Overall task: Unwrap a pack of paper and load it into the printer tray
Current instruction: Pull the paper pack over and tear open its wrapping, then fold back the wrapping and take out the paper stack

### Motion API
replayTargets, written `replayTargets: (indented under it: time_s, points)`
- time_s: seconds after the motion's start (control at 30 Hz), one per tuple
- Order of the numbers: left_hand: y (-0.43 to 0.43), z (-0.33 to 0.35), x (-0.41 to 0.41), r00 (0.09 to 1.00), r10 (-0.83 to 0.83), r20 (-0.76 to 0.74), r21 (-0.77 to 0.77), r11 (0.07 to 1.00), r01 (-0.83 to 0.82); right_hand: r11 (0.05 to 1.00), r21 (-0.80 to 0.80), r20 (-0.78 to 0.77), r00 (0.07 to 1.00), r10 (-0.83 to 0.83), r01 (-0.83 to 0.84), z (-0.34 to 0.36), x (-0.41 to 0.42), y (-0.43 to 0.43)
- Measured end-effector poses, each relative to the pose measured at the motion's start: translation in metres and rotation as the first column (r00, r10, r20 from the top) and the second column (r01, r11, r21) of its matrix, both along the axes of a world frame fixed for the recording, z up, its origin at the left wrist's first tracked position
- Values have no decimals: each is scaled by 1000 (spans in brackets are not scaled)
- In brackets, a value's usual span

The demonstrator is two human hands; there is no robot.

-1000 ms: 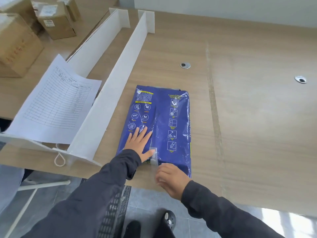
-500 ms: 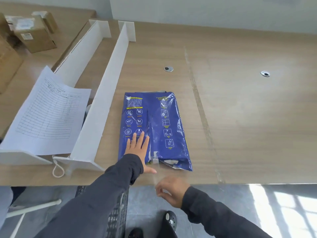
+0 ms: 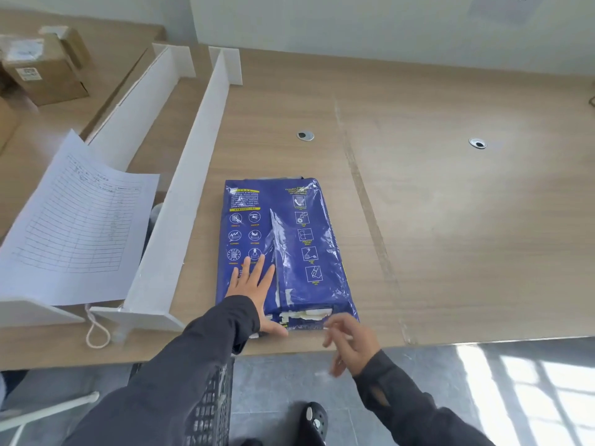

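A blue plastic-wrapped pack of paper (image 3: 299,226) lies flat on the wooden table (image 3: 450,220), its short end at the table's near edge. My left hand (image 3: 254,284) presses flat on the pack's near left part, fingers spread. My right hand (image 3: 351,346) hovers at the pack's near right corner with fingers apart, blurred by motion. The wrapper's near end shows a torn white strip (image 3: 306,315) where the seam has come up. No printer or tray is in view.
White divider boards (image 3: 180,214) stand left of the pack, with a printed form sheet (image 3: 74,226) draped over them. Cardboard boxes (image 3: 45,69) sit far left. Two cable grommets (image 3: 305,135) are set in the tabletop. A black crate (image 3: 212,407) is below the table edge.
My right hand pulled a strip of tape off the pack's centre seam toward me, then moved right to the near right corner. The near end now shows torn white. My left hand stayed put.
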State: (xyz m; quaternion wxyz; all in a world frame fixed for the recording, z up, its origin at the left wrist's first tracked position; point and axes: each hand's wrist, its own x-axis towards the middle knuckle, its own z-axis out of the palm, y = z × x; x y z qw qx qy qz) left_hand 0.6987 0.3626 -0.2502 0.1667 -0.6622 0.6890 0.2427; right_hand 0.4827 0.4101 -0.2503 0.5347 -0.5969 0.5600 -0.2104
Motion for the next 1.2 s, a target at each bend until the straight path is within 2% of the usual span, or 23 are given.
replayTargets:
  time_s: [0.03,0.1,0.2,0.33,0.43,0.5,0.53,0.6,0.67,0.73,0.77,0.83,0.9,0.97,1.0,1.07,1.13,1.17,1.2]
  points:
    - [-1,0,1,1000,7,-22,3,1000,-7,992,102,2,998,-69,69,-6,-7,7]
    - [-1,1,2,1000,6,-25,-6,1000,-6,962,248,-49,993,-107,115,-18,-18,28]
    - [-1,-1,0,1000,12,-25,-9,1000,-12,904,377,-69,980,-189,201,-31,-25,47]
    - [-1,-2,2,999,11,-37,-22,1000,-12,710,533,-36,850,-525,461,-35,-19,32]
    - [-1,-3,2,999,16,-41,-39,999,-18,589,528,-118,740,-663,612,-35,-30,11]
    - [-1,-3,2,999,19,-41,-52,998,-21,543,464,-219,684,-696,700,-33,-41,4]
    - [-1,-4,2,999,19,-41,-57,998,-21,539,401,-283,660,-696,741,-30,-45,2]
    - [-1,-5,2,999,20,-41,-60,998,-22,622,220,-366,655,-661,751,-22,-47,1]
    - [-1,-4,2,999,20,-40,-61,998,-22,730,52,-362,694,-623,682,-7,-38,-3]
    - [-1,-3,2,999,19,-38,-58,998,-21,839,-78,-254,803,-539,539,4,-19,-14]
    - [0,-3,2,999,17,-37,-57,998,-19,893,-145,-216,867,-449,426,6,-8,-22]
    - [-1,-2,2,999,16,-38,-52,998,-18,963,-254,-228,963,-146,85,8,17,-41]
    - [-2,-1,3,999,15,-49,-37,999,-17,901,-325,-371,915,159,-288,7,41,-57]
    - [-4,-1,5,998,12,-67,-16,1000,-13,752,-347,-558,768,314,-560,-1,58,-70]
    - [-3,0,7,997,9,-74,-14,1000,-10,702,-283,-614,686,390,-653,0,65,-75]
    - [-3,1,10,995,-5,-96,-25,1000,3,664,-137,-652,572,498,-735,4,72,-83]
    - [-1,3,13,993,-7,-121,-30,1000,4,660,-47,-657,521,545,-750,10,74,-87]
    - [-1,4,15,990,7,-139,-15,1000,-9,656,-49,-643,526,556,-753,11,72,-86]
    - [-2,4,16,985,24,-170,-7,1000,-26,676,-79,-606,573,551,-733,16,68,-85]
